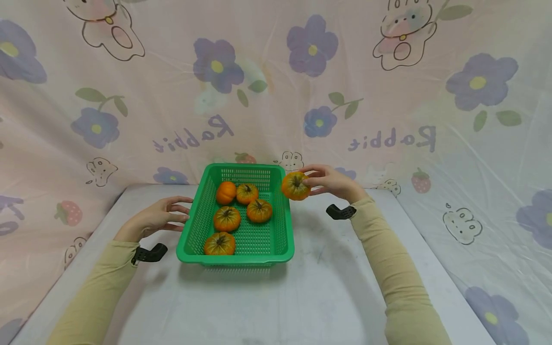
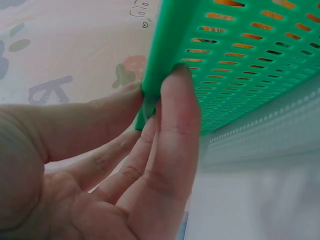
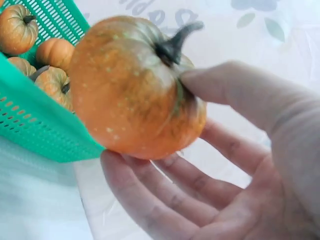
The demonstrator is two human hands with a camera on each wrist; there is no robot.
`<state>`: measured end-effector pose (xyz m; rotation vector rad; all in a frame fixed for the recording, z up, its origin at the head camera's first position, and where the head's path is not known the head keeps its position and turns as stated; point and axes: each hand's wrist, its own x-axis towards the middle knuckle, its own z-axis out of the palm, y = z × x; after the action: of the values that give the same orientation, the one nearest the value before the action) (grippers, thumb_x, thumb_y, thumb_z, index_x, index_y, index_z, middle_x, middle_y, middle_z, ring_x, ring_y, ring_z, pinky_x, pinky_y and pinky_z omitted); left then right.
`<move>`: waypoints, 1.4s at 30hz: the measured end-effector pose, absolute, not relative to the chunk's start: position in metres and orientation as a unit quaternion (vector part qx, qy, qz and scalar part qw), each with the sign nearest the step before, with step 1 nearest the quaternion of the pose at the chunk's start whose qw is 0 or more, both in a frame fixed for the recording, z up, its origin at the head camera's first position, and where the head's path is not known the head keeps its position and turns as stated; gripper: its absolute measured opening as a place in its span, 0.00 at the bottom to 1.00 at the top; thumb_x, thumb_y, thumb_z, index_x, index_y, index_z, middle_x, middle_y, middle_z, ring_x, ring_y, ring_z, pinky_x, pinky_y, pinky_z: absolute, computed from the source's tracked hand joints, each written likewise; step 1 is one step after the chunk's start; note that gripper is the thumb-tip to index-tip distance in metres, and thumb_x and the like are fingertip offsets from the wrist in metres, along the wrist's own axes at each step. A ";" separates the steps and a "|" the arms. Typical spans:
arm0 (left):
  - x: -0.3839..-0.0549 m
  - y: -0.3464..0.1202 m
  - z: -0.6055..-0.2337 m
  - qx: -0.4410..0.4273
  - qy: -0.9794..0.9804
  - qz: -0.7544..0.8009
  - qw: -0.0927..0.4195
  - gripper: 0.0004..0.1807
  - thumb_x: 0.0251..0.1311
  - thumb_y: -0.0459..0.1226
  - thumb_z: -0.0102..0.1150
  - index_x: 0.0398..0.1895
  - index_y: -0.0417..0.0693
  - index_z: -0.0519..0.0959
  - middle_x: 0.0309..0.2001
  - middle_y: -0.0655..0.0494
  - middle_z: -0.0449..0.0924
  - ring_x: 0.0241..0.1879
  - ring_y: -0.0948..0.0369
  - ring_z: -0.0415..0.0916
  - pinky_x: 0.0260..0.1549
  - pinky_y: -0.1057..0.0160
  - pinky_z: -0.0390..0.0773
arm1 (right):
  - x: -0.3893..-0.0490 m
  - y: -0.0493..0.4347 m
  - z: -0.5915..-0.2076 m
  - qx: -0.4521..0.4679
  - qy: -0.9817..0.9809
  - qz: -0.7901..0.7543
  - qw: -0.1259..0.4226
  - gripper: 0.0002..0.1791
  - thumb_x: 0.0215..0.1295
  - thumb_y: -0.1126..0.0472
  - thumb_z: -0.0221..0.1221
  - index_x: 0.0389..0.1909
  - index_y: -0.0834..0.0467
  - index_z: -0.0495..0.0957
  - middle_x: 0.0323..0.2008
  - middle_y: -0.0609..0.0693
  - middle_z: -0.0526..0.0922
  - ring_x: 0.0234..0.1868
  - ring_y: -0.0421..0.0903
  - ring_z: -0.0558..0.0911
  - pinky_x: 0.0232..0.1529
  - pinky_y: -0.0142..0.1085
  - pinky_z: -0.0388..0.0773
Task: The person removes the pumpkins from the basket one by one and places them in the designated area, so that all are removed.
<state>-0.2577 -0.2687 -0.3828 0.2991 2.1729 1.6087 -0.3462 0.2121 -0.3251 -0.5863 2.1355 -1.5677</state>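
Observation:
A green plastic basket (image 1: pixel 236 259) stands on the white table with several small orange pumpkins (image 1: pixel 226 219) inside, mostly toward its left side. My left hand (image 1: pixel 161 216) is at the basket's left side; in the left wrist view its thumb (image 2: pixel 100 112) and fingers (image 2: pixel 177 115) pinch the rim (image 2: pixel 167 50). Over by the basket's right rim, my right hand (image 1: pixel 331 182) holds another pumpkin (image 1: pixel 295 186) up. The right wrist view shows the thumb (image 3: pixel 220 85) near the dark stem and the other fingers (image 3: pixel 150 195) under the pumpkin's orange body (image 3: pixel 135 95).
Behind the table (image 1: pixel 241 306) hangs a pale cloth (image 1: pixel 267 115) printed with flowers, rabbits and strawberries. Black wrist mounts (image 1: pixel 340 212) are strapped over both beige sleeves (image 1: pixel 390 268).

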 end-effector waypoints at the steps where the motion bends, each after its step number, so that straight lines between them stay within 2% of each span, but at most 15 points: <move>1: -0.257 -0.269 -0.382 0.106 0.780 0.580 0.210 0.36 0.67 0.32 0.55 0.73 0.37 0.49 0.59 0.31 0.63 0.44 0.52 0.78 0.45 0.52 0.81 | -0.347 0.214 -0.327 -0.200 0.768 -0.571 0.210 0.24 0.68 0.63 0.58 0.63 0.61 0.68 0.58 0.63 0.71 0.54 0.58 0.76 0.50 0.53 0.77; 7: -0.257 -0.268 -0.383 0.109 0.777 0.583 0.212 0.37 0.66 0.31 0.55 0.73 0.36 0.48 0.59 0.30 0.62 0.45 0.51 0.78 0.45 0.52 0.80 | -0.352 0.224 -0.341 -0.151 0.769 -0.592 0.190 0.23 0.69 0.63 0.57 0.63 0.61 0.67 0.57 0.63 0.72 0.51 0.58 0.78 0.50 0.53 0.77; 18: -0.259 -0.268 -0.386 0.114 0.783 0.576 0.207 0.36 0.67 0.31 0.54 0.73 0.36 0.49 0.57 0.32 0.65 0.44 0.52 0.79 0.44 0.52 0.81 | -0.363 0.237 -0.373 -0.068 0.759 -0.628 0.160 0.26 0.68 0.59 0.58 0.63 0.64 0.64 0.59 0.64 0.69 0.51 0.59 0.78 0.49 0.50 0.78; 28: -0.257 -0.267 -0.383 0.113 0.778 0.583 0.206 0.37 0.66 0.31 0.55 0.73 0.36 0.48 0.59 0.30 0.63 0.45 0.51 0.78 0.45 0.53 0.81 | -0.362 0.236 -0.400 -0.009 0.739 -0.657 0.150 0.28 0.70 0.61 0.55 0.66 0.67 0.61 0.61 0.67 0.65 0.56 0.65 0.72 0.58 0.56 0.68; 36: -0.258 -0.267 -0.385 0.110 0.783 0.577 0.203 0.36 0.66 0.30 0.55 0.73 0.37 0.50 0.58 0.31 0.63 0.44 0.52 0.78 0.44 0.53 0.81 | -0.364 0.234 -0.427 0.021 0.739 -0.662 0.126 0.27 0.71 0.61 0.54 0.66 0.68 0.62 0.62 0.66 0.65 0.46 0.54 0.78 0.60 0.53 0.68; 42: -0.257 -0.269 -0.386 0.113 0.783 0.577 0.202 0.36 0.66 0.31 0.55 0.73 0.37 0.50 0.59 0.30 0.62 0.45 0.52 0.78 0.45 0.52 0.80 | -0.364 0.231 -0.444 0.041 0.741 -0.661 0.109 0.28 0.70 0.60 0.55 0.66 0.69 0.61 0.61 0.68 0.65 0.46 0.54 0.80 0.59 0.52 0.70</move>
<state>-0.2571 -0.2690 -0.3857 0.3142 2.1871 1.6099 -0.3643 0.2308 -0.4438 0.1210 2.1782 -1.9448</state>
